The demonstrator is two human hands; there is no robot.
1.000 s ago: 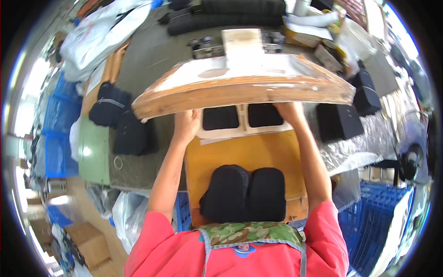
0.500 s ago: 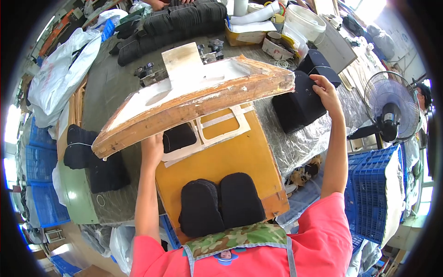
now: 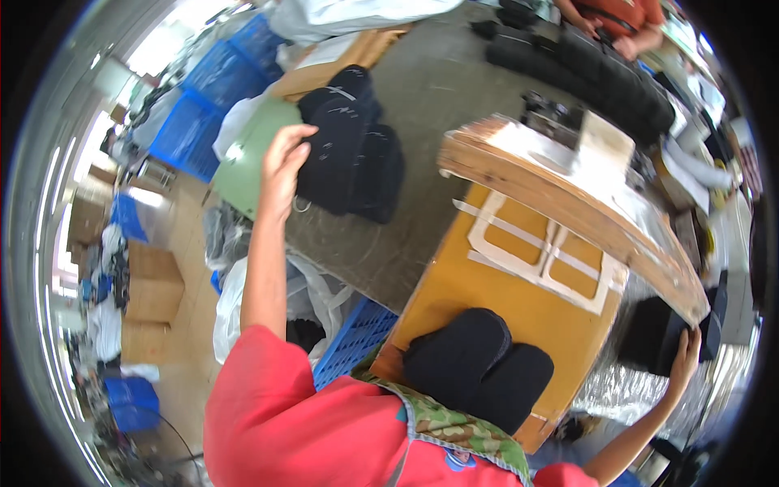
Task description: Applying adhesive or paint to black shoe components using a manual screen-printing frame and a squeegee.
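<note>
My left hand (image 3: pixel 281 169) is open, thumb and forefinger slightly apart, at the near edge of several black fabric pieces (image 3: pixel 345 154) piled at the left. Small pale marks show on the upper pieces. At the far right, my right hand (image 3: pixel 686 355) has its fingers closed at the edge of a stack of black fabric pieces (image 3: pixel 649 334). Between them, a tilted wooden frame (image 3: pixel 568 195) with a white panel stands raised over a yellow board (image 3: pixel 438 288). A white template (image 3: pixel 540 264) on the board has two windows, both showing bare yellow.
Two stacks of rounded black pieces (image 3: pixel 479 365) lie on the board's near end, against my apron (image 3: pixel 462 418). Metal clamps (image 3: pixel 552 118) stand behind the frame. Across the table, another person's hands (image 3: pixel 629 45) are at a black row (image 3: pixel 576 65). Blue crates (image 3: pixel 191 134) stand left.
My view has swung left. My left hand has gone from under the frame to the left pile, and the black piece has left the template window. My right hand stays at the right stack.
</note>
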